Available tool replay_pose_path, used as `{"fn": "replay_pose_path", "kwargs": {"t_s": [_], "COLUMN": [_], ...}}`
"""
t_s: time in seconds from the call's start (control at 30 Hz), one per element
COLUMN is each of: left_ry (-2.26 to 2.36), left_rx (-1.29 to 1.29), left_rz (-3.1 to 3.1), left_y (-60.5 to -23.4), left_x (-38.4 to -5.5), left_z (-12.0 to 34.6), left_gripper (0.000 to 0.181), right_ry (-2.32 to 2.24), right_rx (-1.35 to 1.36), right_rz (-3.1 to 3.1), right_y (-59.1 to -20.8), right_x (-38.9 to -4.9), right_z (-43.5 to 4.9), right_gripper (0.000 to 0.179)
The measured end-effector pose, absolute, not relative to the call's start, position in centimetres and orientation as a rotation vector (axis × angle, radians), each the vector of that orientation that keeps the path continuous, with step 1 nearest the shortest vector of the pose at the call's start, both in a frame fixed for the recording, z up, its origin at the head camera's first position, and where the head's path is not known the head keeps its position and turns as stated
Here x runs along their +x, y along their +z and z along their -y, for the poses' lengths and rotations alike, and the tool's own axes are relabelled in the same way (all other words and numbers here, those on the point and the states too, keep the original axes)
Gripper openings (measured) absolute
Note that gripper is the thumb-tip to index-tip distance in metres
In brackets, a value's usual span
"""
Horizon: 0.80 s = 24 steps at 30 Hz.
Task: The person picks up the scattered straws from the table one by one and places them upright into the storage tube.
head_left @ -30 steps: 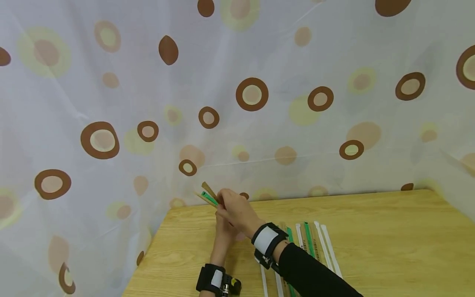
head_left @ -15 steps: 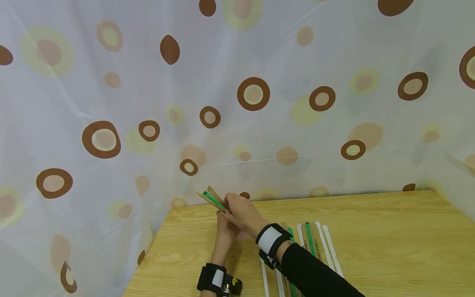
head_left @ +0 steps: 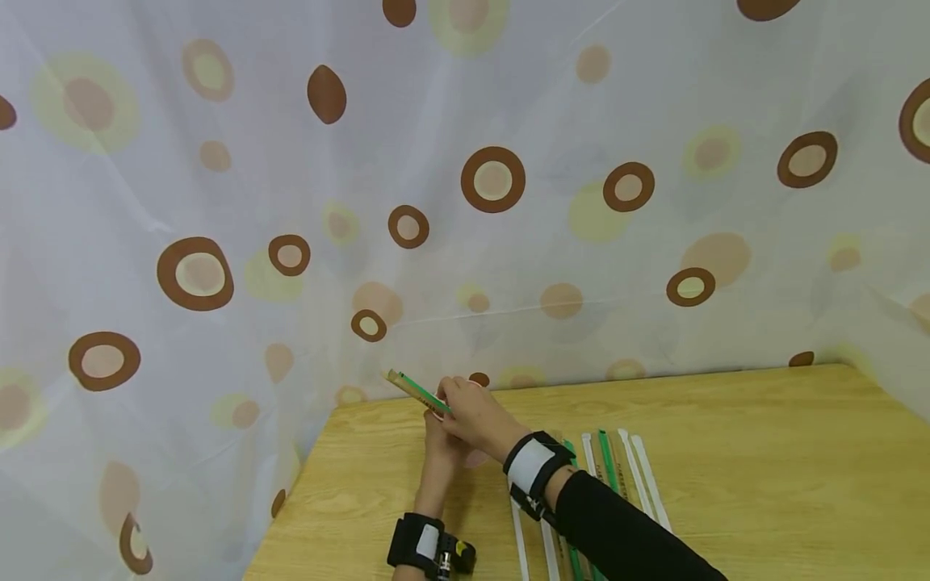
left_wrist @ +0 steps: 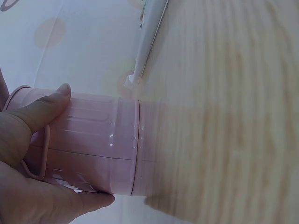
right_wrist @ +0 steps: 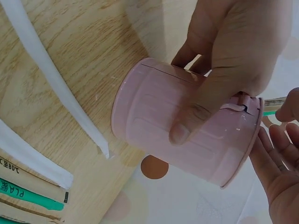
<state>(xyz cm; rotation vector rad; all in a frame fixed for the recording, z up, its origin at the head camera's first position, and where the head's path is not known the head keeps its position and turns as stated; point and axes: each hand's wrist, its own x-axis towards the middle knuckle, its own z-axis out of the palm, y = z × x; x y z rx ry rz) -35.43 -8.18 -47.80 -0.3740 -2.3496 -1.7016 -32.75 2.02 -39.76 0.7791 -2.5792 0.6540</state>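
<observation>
My left hand (head_left: 439, 452) grips a small pink bucket (left_wrist: 93, 135) from its near side, thumb pressed along the wall by a side loop. The bucket stands upright close over the table, its open end up, mostly hidden behind the hands in the head view. My right hand (head_left: 479, 415) is at the bucket's mouth, with thumb and fingers on a few paper-wrapped straws (head_left: 417, 390), brown and green. The straws slant out to the upper left over the rim. In the right wrist view the left thumb (right_wrist: 181, 130) lies across the bucket and the right fingers (right_wrist: 280, 149) curl near its rim.
A row of wrapped straws (head_left: 649, 482), white, green and brown, lies on the wooden table (head_left: 763, 452) right of the hands, partly under the right forearm. A patterned curtain (head_left: 567, 266) hangs behind and at the left. Both wrists carry strapped cameras.
The straws in the right hand have drawn together from a spread fan into a narrow bundle. The right hand has shifted slightly right and down; the left hand stays put.
</observation>
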Motion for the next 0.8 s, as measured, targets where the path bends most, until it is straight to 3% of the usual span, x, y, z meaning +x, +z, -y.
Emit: {"fn": "replay_pose_path", "kwargs": {"t_s": [0.1, 0.17, 0.33, 0.53, 0.8], "left_ry": [-1.598, -1.650, -1.743, -1.756, -1.734], "left_rx": [-0.308, -0.332, -0.459, -0.342, -0.270], "left_rz": [2.406, 2.354, 2.221, 2.259, 2.332], "left_y": [-47.9, -47.9, -48.0, -48.0, -48.1], "left_x": [-35.1, -34.8, -34.2, -33.8, -33.8], "left_z": [8.2, 8.1, 7.8, 8.0, 8.2], "left_gripper": [0.074, 0.081, 0.085, 0.094, 0.091], "right_ry": [0.710, 0.770, 0.906, 0.973, 0.993], "right_rx": [0.778, 0.769, 0.714, 0.580, 0.410], "right_rz": [2.558, 2.525, 2.400, 2.377, 2.511], "right_y": [-39.3, -39.1, -38.8, -38.8, -40.6], "right_x": [-32.5, -32.2, -30.9, -28.5, -25.3], "right_z": [-2.5, -3.1, -5.5, -9.1, -13.9], "right_gripper": [0.023, 0.024, 0.026, 0.025, 0.023]}}
